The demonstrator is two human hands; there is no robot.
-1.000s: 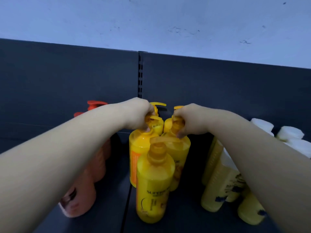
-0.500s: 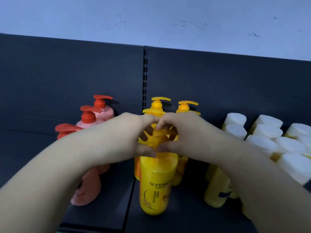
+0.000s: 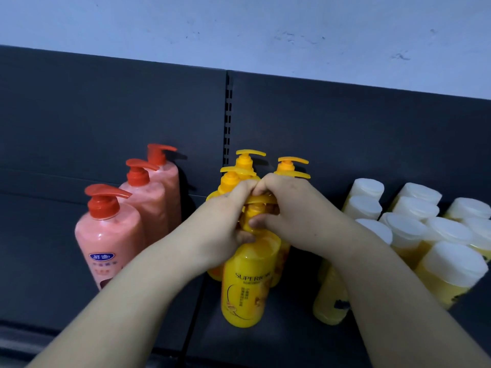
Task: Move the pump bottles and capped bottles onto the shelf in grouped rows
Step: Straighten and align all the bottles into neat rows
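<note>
The front yellow pump bottle (image 3: 248, 282) stood on the shelf (image 3: 53, 261), just ahead of the other yellow pump bottles (image 3: 247, 163). The left hand (image 3: 223, 224) and the right hand (image 3: 287, 208) were both curled round its pump neck, fingers meeting over the nozzle. Three pink pump bottles (image 3: 109, 240) made a row on the left, and the white-capped bottles (image 3: 406, 229) sat in rows on the right. I'd judge the job nearly done, with only this bottle's lining-up left, though whatever lay off the shelf was out of sight.

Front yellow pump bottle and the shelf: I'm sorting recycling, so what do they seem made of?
Front yellow pump bottle: likely glossy plastic, with soft highlights on its shoulder. Shelf: probably matte dark painted metal, judging by its slotted upright.
</note>
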